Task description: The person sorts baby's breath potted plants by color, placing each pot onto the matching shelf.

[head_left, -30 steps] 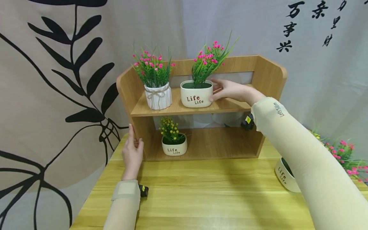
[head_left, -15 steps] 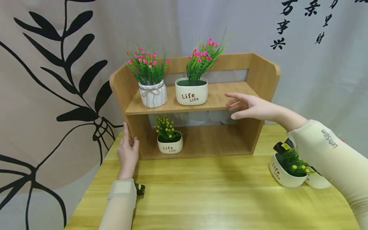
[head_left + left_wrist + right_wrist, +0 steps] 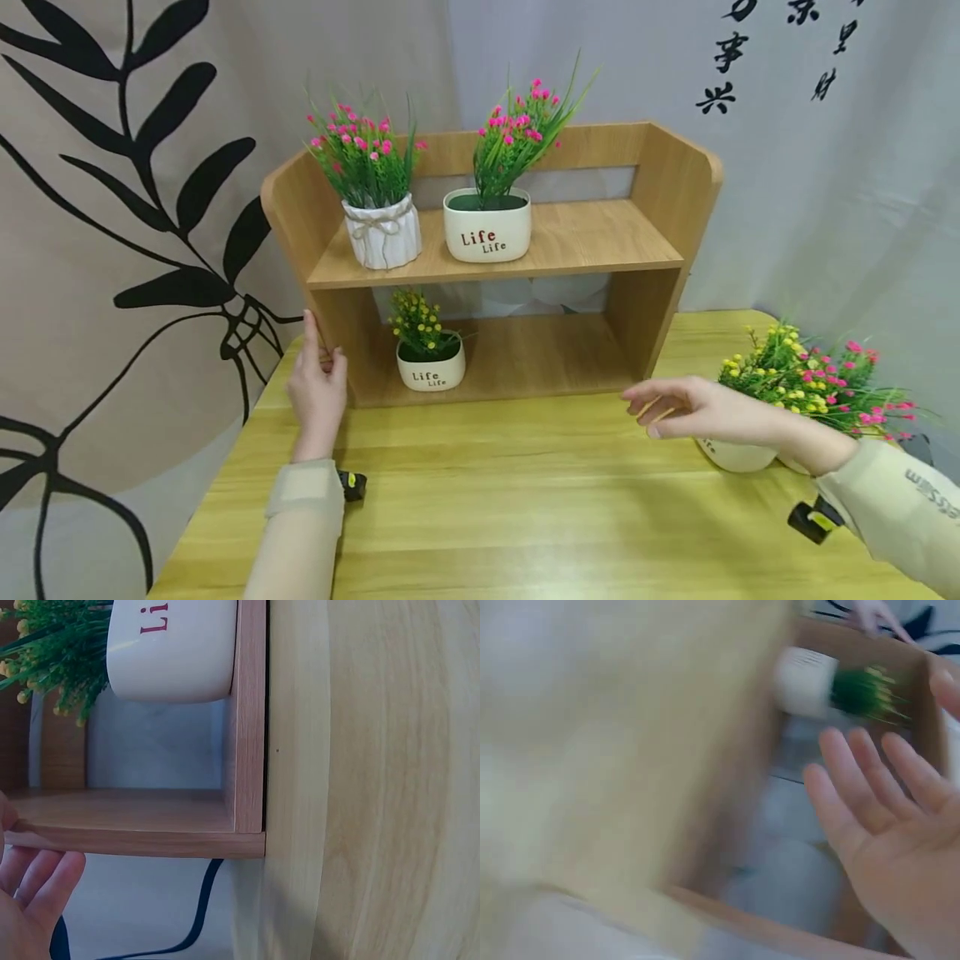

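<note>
The right wrist view is blurred. The right hand (image 3: pixel 690 408), fingers relaxed and holding nothing, is held over the desk (image 3: pixel 525 500) beside partly hidden pots (image 3: pixel 738 454). The left hand (image 3: pixel 318 387), fingers straight, is pressed against the shelf (image 3: pixel 645 325); curtains are hung behind.

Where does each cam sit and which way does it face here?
Head: on the head, looking forward and down at the wooden shelf; both sleeved arms show, left hand, right hand.
Left wrist: beside the shelf's left wall, facing along it; fingertips only.
Right wrist: blurred, facing the shelf over the open palm.
Shared: the yellow-flowered pot on the lower shelf appears in all three.
</note>
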`<state>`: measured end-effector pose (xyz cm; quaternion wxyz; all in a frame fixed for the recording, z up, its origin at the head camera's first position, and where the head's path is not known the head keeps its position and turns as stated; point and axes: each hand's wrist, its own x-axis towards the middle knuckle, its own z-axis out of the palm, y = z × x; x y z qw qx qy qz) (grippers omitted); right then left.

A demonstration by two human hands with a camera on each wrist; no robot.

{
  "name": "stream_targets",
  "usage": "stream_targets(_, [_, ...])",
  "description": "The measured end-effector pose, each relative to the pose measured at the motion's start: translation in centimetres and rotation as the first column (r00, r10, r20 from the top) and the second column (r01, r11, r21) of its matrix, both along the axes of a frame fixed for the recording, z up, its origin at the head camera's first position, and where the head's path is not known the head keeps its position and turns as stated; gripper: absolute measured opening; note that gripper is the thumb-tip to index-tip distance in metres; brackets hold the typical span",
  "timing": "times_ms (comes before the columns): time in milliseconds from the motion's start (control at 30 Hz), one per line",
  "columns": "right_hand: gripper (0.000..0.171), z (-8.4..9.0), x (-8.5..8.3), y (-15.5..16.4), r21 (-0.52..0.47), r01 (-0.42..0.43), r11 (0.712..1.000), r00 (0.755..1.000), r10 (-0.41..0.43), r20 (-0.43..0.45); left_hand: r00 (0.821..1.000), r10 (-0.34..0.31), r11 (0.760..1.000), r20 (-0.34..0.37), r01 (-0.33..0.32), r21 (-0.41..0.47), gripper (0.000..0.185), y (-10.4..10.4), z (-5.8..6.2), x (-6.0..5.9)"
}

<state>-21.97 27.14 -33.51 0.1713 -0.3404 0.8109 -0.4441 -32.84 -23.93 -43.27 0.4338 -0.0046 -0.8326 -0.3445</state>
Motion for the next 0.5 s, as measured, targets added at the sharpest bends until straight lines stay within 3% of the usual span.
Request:
stream_targets(133, [0.05, -4.0, 2.2, 1.9, -0.039, 0.132, 0.99, 0.991, -0.132, 0.017, 1.0, -0.01, 1.0, 0.003, 0.01, -0.01, 0.077, 0.3, 0.2, -0.2])
stream_targets(267, [0.052, -6.3, 3.9, 3.9, -0.02, 0.293, 0.956, 0.955, -0.291, 0.05, 1.0, -0.016, 1.0, -0.012, 0.016, -0.002, 0.075, 0.5, 0.3, -0.3])
stream_targets(400, [0.053, -7.2, 5.4, 5.5, 0.075, 0.449, 0.891, 0.887, -0.454, 0.085, 1.0, -0.002, 1.0, -0.016, 0.003, 0.021, 0.076, 0.3, 0.2, -0.3])
stream_targets(500, [0.054, -7.3, 6.3, 6.9, 0.173, 0.584, 0.793, 0.803, -0.596, 0.021, 1.0, 0.001, 1.0, 0.001, -0.001, 0.025, 0.076, 0.2, 0.1, -0.2])
